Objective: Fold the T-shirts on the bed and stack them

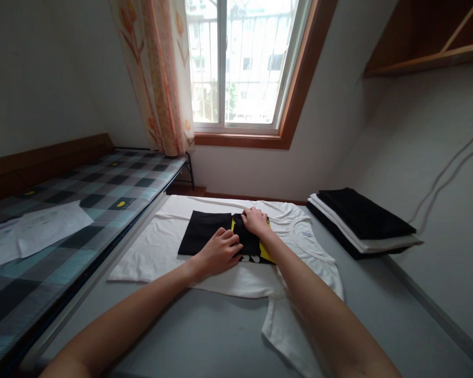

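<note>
A white T-shirt point(157, 252) lies spread on its side across the grey tabletop, its neckline to the right and one sleeve toward me. On its middle rests a folded black garment point(205, 231) with a yellow and white print showing at its right part. My left hand point(220, 249) has its fingers bent over the near middle of the black garment, beside a narrow yellow strip. Farther back, my right hand point(256, 221) curls its fingers on the garment's far right part. Both hands appear closed on the cloth; the fingertips are partly hidden.
A stack of folded black and white clothes point(362, 215) sits at the table's back right by the wall. To the left is a checked mattress point(142, 168) with papers point(51, 228) on it. A window point(244, 68) and curtain point(161, 79) are behind; a wooden shelf point(429, 60) hangs upper right.
</note>
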Motion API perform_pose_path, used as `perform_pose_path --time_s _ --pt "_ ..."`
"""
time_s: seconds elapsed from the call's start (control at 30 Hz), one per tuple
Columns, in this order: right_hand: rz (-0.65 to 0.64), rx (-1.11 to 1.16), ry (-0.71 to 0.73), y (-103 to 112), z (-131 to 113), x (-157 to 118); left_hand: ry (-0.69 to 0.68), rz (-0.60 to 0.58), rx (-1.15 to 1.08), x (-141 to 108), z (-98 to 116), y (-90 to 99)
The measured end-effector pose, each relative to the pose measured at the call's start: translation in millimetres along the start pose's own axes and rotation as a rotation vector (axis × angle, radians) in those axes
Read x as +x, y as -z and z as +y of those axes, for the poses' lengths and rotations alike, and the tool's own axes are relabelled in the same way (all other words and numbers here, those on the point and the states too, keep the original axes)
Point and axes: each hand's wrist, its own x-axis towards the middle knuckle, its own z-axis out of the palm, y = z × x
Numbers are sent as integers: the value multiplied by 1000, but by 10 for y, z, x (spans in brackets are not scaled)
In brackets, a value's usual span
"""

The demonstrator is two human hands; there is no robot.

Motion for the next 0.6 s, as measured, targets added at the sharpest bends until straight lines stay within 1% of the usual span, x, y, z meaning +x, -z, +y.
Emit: perform_pose_path --time_s 0.07,0.23,0.3,0.43,0.5,0.6 --pt "36 13 5 -13 -16 16 25 10 14 7 56 -49" --pt "169 32 25 -22 -33 44 59 45 -57 27 151 -148" --pt "165 20 42 -35 -31 41 61 52 -33 31 157 -160" --pt "104 10 80 -48 -22 11 58 46 13 30 149 -144" --pt "122 35 106 -40 -23 -20 57 48 6 24 149 -137" --pt "185 76 169 -32 -23 -108 71 77 -34 13 153 -139"
